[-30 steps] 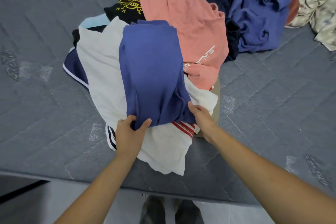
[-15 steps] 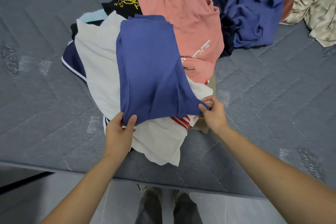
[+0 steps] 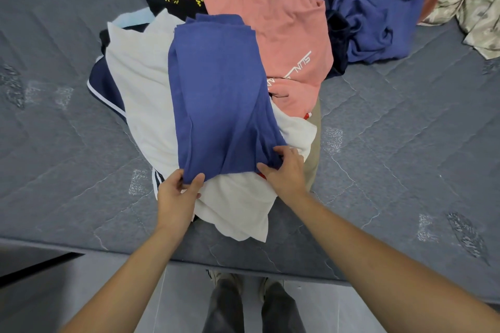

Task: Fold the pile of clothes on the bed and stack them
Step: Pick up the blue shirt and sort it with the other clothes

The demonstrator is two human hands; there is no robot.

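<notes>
Blue soft knit garment (image 3: 219, 94), centre frame: likely light, limp. Left hand (image 3: 176, 197) and right hand (image 3: 284, 170) pinch its near hem corners, a sound hold.

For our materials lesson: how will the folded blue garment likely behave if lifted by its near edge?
The blue garment probably flops and unfolds: both hands, left hand and right hand, already crease its edge. It looks light, thin knit, resting on the white garment.
</notes>
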